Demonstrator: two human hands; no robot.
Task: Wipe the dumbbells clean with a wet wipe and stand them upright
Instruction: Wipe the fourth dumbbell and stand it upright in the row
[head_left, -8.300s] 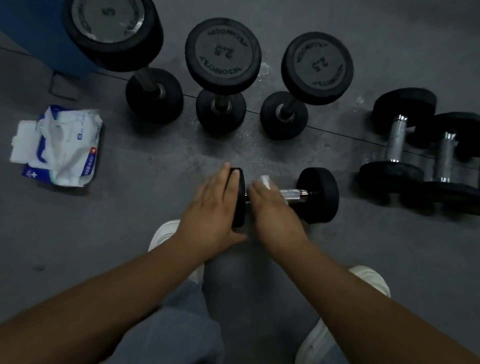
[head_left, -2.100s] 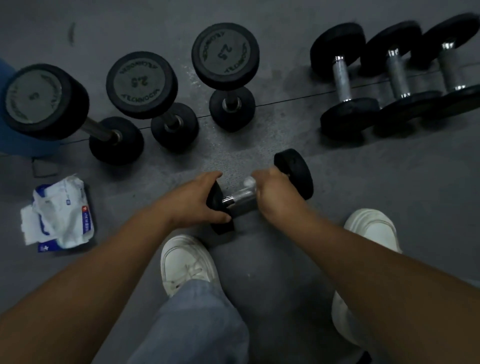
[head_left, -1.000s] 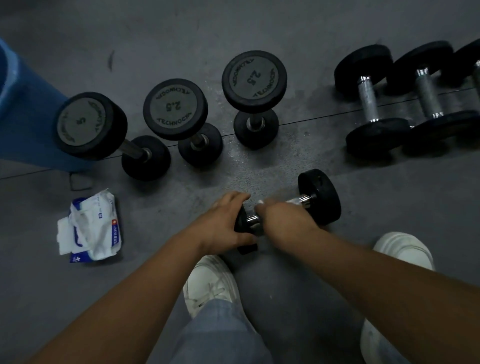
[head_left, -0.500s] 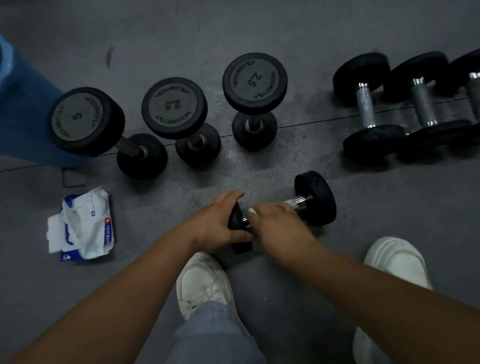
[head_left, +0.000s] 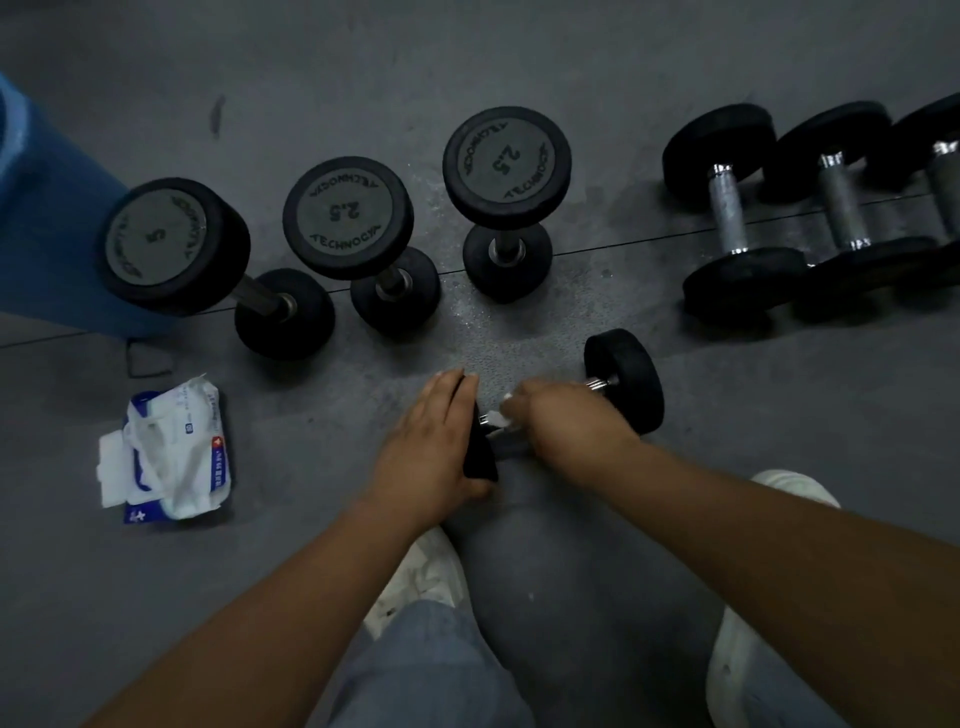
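resting on dim grey floor (head_left: 779, 415), one dumbbell (head_left: 626, 382)

The bare left forearm (head_left: 260, 613) and right forearm (head_left: 779, 525) reach forward and down, converging toward the middle; the left grip (head_left: 434, 441) lies palm-down, fingers together over the near plate of the dumbbell (head_left: 626, 382), thumb hooked under the plate's rim; the right grip (head_left: 569, 421), blurred, curls knuckles-up over the handle, holding a wet wipe (head_left: 503, 415) against it; the two grips sit just beside each other, apart.
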